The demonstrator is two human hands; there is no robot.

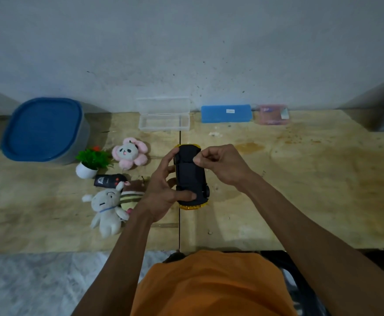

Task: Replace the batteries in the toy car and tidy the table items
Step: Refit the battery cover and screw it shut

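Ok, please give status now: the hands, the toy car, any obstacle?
Left hand grips toy car, underside up. Right hand pinches at its far end. Batteries not visible. No obstacle.

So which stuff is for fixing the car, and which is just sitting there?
For the job:
toy car, upside down, held by the left hand and right hand
open clear box

Just lying about (to tidy later):
remote
three soft toys, like the white one
little plant
blue-lidded tub
blue case

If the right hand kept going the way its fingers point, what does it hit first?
The right hand points left; its fingertips already meet the toy car's black underside. Beyond that, probably the left hand, though depth is unclear.
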